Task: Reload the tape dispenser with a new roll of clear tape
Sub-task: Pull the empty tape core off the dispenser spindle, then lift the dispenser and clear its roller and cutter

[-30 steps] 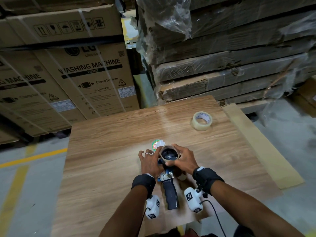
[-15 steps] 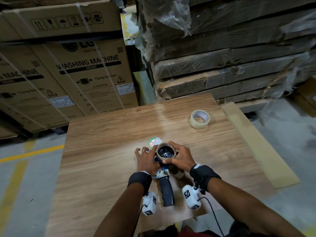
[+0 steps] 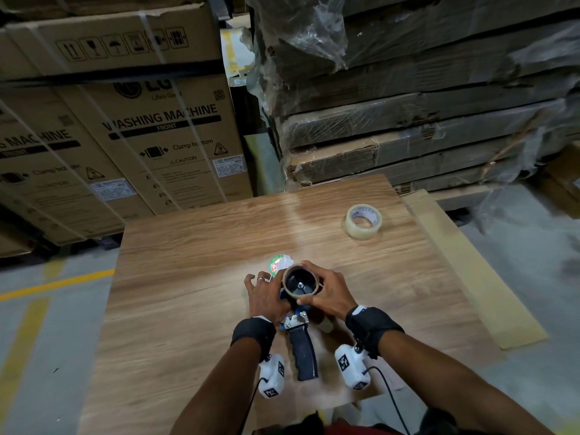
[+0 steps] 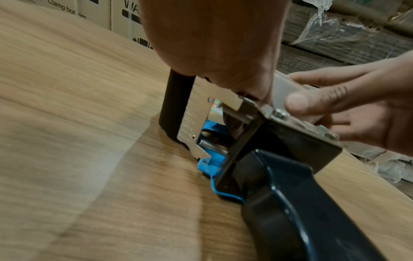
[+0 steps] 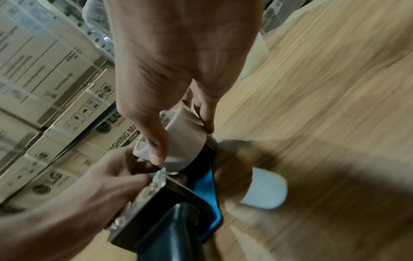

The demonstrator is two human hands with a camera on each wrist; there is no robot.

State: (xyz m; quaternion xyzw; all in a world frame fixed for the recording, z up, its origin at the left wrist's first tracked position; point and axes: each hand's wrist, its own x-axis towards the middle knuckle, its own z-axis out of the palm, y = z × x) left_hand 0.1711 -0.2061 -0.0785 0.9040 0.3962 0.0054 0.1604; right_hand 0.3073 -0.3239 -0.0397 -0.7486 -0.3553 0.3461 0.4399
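Observation:
The tape dispenser (image 3: 302,353) lies on the wooden table (image 3: 188,277) with its black handle toward me. A brown cardboard core (image 3: 286,274) sits on its black hub. My right hand (image 3: 317,282) grips that core (image 5: 185,150) between thumb and fingers. My left hand (image 3: 266,287) holds the dispenser's front end from the left, thumb against the metal plate (image 4: 223,100), other fingers spread over the table. The new roll of clear tape (image 3: 363,221) lies flat at the far right of the table, apart from both hands.
A round green and red label (image 3: 277,262) lies just beyond the hub. A small pale piece (image 5: 264,189) lies right of the handle. Washing machine cartons (image 3: 141,136) and wrapped flat boxes (image 3: 423,120) stand behind the table. A pale board (image 3: 464,265) borders the right edge.
Both hands stay on the dispenser. My right hand's fingers have reached further round the far side of the core. The clear roll has not moved.

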